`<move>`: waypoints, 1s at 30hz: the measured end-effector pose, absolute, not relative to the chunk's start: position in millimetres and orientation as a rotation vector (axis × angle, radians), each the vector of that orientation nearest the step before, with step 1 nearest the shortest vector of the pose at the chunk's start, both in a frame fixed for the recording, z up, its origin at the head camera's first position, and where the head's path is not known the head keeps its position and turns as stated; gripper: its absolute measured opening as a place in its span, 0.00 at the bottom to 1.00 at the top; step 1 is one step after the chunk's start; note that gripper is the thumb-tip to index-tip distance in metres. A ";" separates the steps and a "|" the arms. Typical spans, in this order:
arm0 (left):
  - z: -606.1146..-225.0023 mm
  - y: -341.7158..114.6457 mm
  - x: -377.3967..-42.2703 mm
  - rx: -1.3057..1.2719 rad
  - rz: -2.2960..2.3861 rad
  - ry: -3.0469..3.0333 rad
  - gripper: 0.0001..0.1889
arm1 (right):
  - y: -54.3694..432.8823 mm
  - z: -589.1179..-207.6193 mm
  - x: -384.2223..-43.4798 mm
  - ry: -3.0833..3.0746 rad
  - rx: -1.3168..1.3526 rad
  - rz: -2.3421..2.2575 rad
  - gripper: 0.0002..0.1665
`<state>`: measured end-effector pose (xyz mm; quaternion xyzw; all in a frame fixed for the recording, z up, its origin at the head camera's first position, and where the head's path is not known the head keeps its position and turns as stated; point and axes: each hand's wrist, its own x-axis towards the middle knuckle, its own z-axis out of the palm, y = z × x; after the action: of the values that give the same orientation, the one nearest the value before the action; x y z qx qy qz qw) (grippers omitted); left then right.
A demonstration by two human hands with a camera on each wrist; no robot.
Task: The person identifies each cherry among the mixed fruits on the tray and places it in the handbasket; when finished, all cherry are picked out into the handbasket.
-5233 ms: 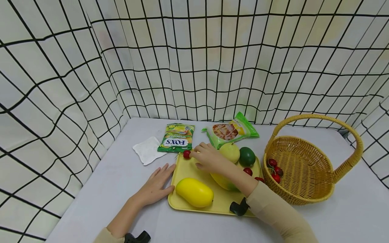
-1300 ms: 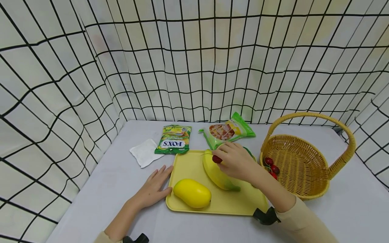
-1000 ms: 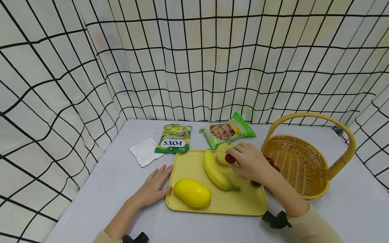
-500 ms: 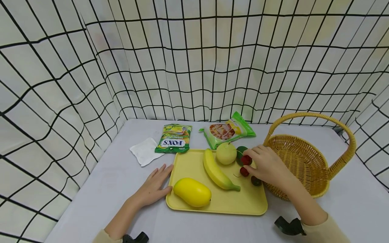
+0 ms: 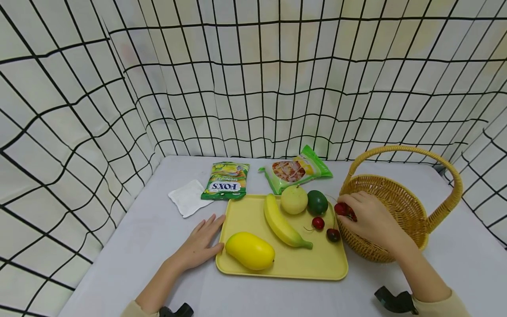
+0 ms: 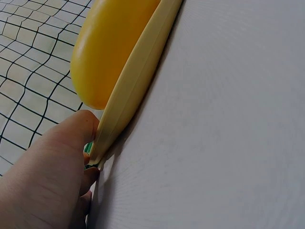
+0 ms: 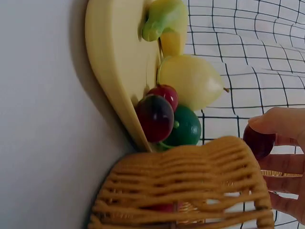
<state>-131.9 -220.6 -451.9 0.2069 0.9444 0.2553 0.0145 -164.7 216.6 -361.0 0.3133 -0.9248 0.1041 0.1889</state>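
The right hand (image 5: 368, 218) is clamped on a cherry (image 7: 259, 143), pinched by thumb and fingers; the cherry is located above the rim of the wicker basket (image 5: 398, 202), at the basket's 9 o'clock side. With the yellow tray (image 5: 305, 266) as dial and 12 o'clock farthest from the person, the basket stands just beyond 3 o'clock. The left hand (image 5: 201, 246) is set at 9 o'clock, fingers extended and apart, thumb touching the tray edge. Inside the tray: mango (image 5: 250, 251) at 8 o'clock; banana (image 5: 282, 224) near centre, stem toward 4 o'clock; pear (image 5: 294, 200) near 12 o'clock; green fruit (image 5: 317, 202) between 1 and 2 o'clock; two further cherries (image 5: 333, 235) between 2 and 3 o'clock.
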 end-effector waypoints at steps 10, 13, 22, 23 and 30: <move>-451.8 -220.4 -131.2 0.639 0.792 2.949 0.38 | 240.3 -356.8 -160.2 -2.750 0.719 0.306 0.21; -451.9 -220.5 -131.1 0.636 0.792 2.948 0.37 | 247.7 -359.8 -162.1 -2.791 0.673 0.312 0.21; -452.0 -220.4 -130.7 0.641 0.806 2.943 0.37 | 265.7 -374.6 -174.3 -2.874 0.620 0.318 0.21; -452.0 -220.3 -130.6 0.640 0.807 2.943 0.37 | 267.3 -376.6 -175.9 -2.880 0.616 0.318 0.20; -451.6 -221.2 -130.7 0.652 0.801 2.945 0.38 | 275.1 -388.1 -184.8 -2.925 0.606 0.312 0.21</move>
<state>-130.7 -221.2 -451.6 0.2089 0.9436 0.2567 0.0102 -184.8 275.1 -388.1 0.2012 -0.9716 0.1036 0.0689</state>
